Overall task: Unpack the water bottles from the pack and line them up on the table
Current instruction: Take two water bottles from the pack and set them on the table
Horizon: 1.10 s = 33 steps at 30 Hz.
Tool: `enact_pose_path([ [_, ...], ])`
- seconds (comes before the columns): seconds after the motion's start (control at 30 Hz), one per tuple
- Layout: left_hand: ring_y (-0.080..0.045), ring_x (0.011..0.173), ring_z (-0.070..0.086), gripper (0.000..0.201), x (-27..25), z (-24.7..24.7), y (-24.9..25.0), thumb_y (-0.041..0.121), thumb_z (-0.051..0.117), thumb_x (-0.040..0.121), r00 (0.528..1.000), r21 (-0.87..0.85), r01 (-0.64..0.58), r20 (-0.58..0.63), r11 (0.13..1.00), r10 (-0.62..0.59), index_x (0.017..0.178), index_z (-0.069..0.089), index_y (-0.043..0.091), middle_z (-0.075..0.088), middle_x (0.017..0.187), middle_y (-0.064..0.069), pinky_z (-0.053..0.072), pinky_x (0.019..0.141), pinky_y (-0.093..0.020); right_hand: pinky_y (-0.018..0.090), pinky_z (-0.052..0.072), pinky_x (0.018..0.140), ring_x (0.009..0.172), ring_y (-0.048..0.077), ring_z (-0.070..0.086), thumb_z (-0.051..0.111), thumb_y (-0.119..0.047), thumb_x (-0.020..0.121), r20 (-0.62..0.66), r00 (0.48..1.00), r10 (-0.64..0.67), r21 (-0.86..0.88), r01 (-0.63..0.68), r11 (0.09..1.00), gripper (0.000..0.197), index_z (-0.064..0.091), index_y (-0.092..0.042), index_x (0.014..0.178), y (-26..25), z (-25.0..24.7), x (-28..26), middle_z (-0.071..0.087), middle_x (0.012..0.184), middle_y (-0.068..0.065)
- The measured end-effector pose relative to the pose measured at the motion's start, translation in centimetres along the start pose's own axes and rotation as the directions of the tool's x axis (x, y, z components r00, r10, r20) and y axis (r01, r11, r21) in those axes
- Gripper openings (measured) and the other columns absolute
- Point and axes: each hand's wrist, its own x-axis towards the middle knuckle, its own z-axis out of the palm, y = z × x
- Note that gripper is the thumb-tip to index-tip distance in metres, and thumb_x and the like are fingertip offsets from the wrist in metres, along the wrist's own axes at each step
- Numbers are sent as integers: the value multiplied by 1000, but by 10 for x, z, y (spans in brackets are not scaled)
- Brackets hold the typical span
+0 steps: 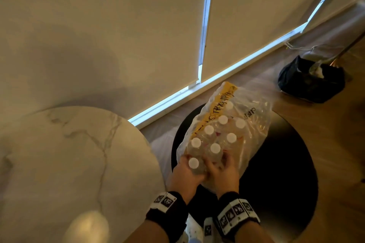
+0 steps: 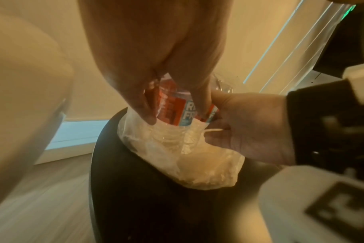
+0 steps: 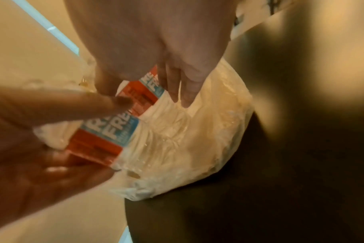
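2 hands meet at the near end of a clear plastic pack [image 1: 233, 124] of water bottles, which lies on a round black stool [image 1: 286, 163]. The left hand [image 1: 184, 173] wraps around the nearest bottle [image 1: 194, 164], thumb on one side and fingers on the other across its red and blue label, as the left wrist view shows. The bottle's lower part sits inside the torn plastic; its white cap points up. The right hand [image 1: 223, 171] is just beside it, thumb against the bottle's label and fingers curled into the loose plastic wrap [image 3: 197, 131], gripping it. 7 more white caps show through the pack behind the hands. A yellow strip with black handwriting [image 1: 217, 108] runs along the pack's far side. A round marble table [image 1: 69, 163] stands to the left, close to the stool. Both wrists wear black bands with printed markers. A dark bag [image 1: 310, 81] sits on the wooden floor, well apart.
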Motion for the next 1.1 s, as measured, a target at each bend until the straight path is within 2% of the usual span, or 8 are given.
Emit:
enact_pose_path([
  [0.07, -12, 99, 69, 70, -6, 0, 0, 56, 76, 68, 1000, -5, 10, -12, 1000, -10, 128, 44, 35, 69, 114, 13, 59, 85, -37, 33, 52, 85, 102, 16, 65, 76, -53, 75, -4, 999, -45, -63, 45, 997, 59, 47, -45, 125, 0, -2, -5, 65, 115, -12],
  [0.23, -13, 98, 69, 58, -31, -20, 4, 57, 77, 68, 998, -155, -27, -55, 987, 18, 114, 48, 38, 70, 104, 12, 57, 87, -40, 42, 55, 90, 106, 25, 67, 76, -51, 75, -6, 997, -75, -110, 74, 991, 67, 45, -45, 134, -7, -20, -28, 69, 115, -2],
  [0.37, 1, 90, 67, 59, -57, -62, 9, 44, 85, 71, 991, -239, -83, -122, 967, 55, 115, 46, 36, 70, 101, 14, 55, 77, -21, 36, 52, 90, 105, 17, 62, 79, -45, 73, -70, 975, -212, -111, 204, 973, 62, 52, -38, 128, -43, -31, -66, 64, 112, -9],
  [0.5, 2, 96, 67, 56, -96, -127, 7, 37, 86, 72, 975, -310, -155, -202, 938, 94, 118, 54, 35, 70, 103, 16, 57, 83, -20, 26, 51, 84, 95, 4, 62, 82, -40, 73, -15, 912, -411, -154, 404, 902, 55, 54, -35, 120, -93, -19, -125, 65, 105, -13],
  [0.63, 5, 99, 65, 54, -143, -199, -26, 40, 84, 76, 950, -289, -166, -302, 943, 75, 121, 55, 37, 70, 108, 19, 58, 85, -20, 4, 49, 68, 87, -20, 60, 81, -41, 75, 223, 861, -456, -109, 487, 867, 45, 50, -46, 107, -125, 41, -178, 63, 95, -27],
  [0.77, 2, 92, 67, 57, -192, -266, -95, 46, 81, 75, 899, -193, -28, -434, 981, -60, 125, 55, 34, 71, 108, 15, 56, 83, -25, 19, 56, 72, 93, 1, 67, 79, -51, 73, 437, 823, -362, -99, 444, 890, 54, 53, -35, 118, -121, 141, -217, 66, 105, -18],
  [0.87, -15, 99, 67, 57, -223, -306, -154, 40, 82, 76, 843, -178, 101, -508, 979, -179, 125, 56, 26, 71, 110, 7, 51, 83, -29, 30, 58, 82, 97, 14, 69, 79, -53, 73, 563, 758, -328, -127, 472, 872, 53, 54, -32, 115, -114, 220, -246, 69, 106, -10],
  [1.1, -17, 92, 63, 48, -250, -349, -231, 34, 83, 77, 818, -261, 143, -512, 955, -263, 116, 57, 25, 65, 101, 8, 46, 76, -28, 36, 59, 81, 91, 16, 68, 74, -59, 70, 640, 692, -333, -154, 540, 827, 51, 50, -36, 110, -95, 316, -292, 70, 103, -8],
])
